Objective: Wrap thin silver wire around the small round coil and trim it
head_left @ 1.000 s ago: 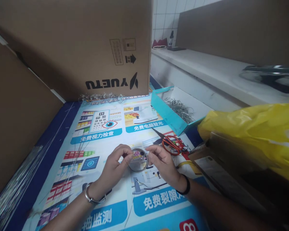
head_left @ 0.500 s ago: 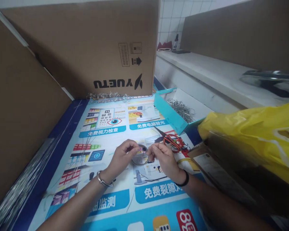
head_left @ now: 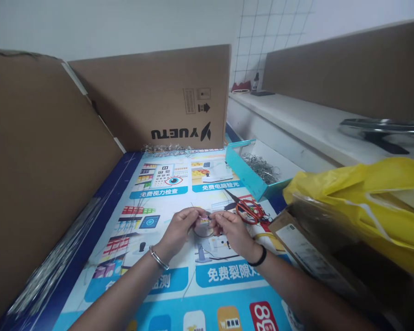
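Fingers pinched: left hand on ring at ten o'clock, likely steadying it; right hand closed together at two (catch too small to tell). Ring between hands; scissors toward two o'clock, likely for reach.

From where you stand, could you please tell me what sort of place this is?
It looks like a small handicraft workspace, judging by the orange-handled scissors, the turquoise box of wiry pieces and the cardboard panels.
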`<action>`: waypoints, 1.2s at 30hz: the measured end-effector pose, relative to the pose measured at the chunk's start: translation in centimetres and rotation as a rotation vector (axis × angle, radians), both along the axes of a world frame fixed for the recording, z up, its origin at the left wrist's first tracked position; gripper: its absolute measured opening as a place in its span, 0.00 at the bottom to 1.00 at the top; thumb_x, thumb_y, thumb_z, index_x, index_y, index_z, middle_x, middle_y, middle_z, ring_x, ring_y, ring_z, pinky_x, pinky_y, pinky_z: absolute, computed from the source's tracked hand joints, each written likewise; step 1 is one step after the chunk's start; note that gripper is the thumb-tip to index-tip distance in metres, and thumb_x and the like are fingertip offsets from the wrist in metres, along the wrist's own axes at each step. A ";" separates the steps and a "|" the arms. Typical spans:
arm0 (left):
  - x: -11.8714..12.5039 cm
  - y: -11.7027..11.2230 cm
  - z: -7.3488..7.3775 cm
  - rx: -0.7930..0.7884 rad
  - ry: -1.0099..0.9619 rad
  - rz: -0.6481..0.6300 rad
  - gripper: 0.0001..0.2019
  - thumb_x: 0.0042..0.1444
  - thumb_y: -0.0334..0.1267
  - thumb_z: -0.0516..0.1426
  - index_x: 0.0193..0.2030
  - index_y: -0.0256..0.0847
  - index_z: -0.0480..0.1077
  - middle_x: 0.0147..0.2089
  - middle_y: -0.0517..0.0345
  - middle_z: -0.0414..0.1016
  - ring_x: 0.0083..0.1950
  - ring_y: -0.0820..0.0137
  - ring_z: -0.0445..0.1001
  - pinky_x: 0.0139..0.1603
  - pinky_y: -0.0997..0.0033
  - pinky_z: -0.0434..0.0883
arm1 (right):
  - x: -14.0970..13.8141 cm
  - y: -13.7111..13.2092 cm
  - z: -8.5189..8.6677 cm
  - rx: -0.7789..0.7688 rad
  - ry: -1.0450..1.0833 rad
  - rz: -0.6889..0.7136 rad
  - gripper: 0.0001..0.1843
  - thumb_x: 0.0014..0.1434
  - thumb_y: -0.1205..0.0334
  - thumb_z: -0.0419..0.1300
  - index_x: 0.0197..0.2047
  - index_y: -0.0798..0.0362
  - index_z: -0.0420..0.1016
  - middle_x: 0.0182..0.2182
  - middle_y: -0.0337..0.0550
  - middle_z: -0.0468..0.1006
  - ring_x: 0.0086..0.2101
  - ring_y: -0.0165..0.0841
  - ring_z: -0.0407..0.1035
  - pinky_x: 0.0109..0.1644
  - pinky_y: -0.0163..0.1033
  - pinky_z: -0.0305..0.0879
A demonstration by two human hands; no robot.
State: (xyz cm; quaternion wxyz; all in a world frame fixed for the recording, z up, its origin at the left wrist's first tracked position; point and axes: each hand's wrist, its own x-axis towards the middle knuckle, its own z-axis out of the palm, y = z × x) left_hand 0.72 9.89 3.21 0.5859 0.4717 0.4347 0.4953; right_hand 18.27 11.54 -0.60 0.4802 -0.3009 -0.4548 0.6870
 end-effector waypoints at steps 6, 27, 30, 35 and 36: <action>-0.9 -0.5 -0.1 -0.019 -0.180 -0.035 0.12 0.56 0.46 0.59 0.40 0.39 0.75 0.30 0.59 0.71 0.29 0.76 0.65 0.31 0.76 0.61 | 0.0 0.4 0.1 0.079 -0.141 -0.128 0.15 0.57 0.50 0.60 0.35 0.55 0.77 0.26 0.40 0.75 0.23 0.26 0.65 0.25 0.33 0.59; -2.5 -0.1 1.4 0.011 0.064 -0.247 0.14 0.53 0.48 0.60 0.34 0.37 0.71 0.20 0.64 0.66 0.23 0.76 0.60 0.29 0.75 0.57 | -1.9 0.6 3.2 0.545 -0.458 -0.101 0.10 0.60 0.57 0.57 0.41 0.47 0.79 0.35 0.42 0.74 0.30 0.29 0.69 0.34 0.36 0.67; -2.6 0.0 1.8 0.039 0.095 -0.186 0.13 0.52 0.47 0.61 0.30 0.38 0.71 0.25 0.62 0.67 0.29 0.73 0.64 0.34 0.73 0.61 | -2.5 0.6 3.4 0.436 -0.395 -0.106 0.09 0.58 0.56 0.59 0.40 0.48 0.78 0.36 0.42 0.74 0.32 0.30 0.69 0.34 0.36 0.67; -3.3 0.2 2.1 0.165 0.176 -0.170 0.12 0.51 0.46 0.62 0.29 0.39 0.73 0.56 0.49 0.67 0.59 0.59 0.63 0.56 0.63 0.60 | -2.8 0.8 3.7 0.324 -0.290 -0.105 0.09 0.56 0.55 0.61 0.37 0.51 0.74 0.30 0.39 0.75 0.30 0.30 0.69 0.34 0.36 0.67; -3.5 0.2 2.1 0.160 0.166 -0.205 0.11 0.52 0.46 0.61 0.30 0.39 0.74 0.61 0.48 0.63 0.62 0.57 0.60 0.58 0.61 0.59 | -2.8 0.8 3.7 0.326 -0.284 -0.090 0.09 0.56 0.55 0.61 0.37 0.51 0.74 0.29 0.39 0.75 0.30 0.30 0.69 0.34 0.36 0.67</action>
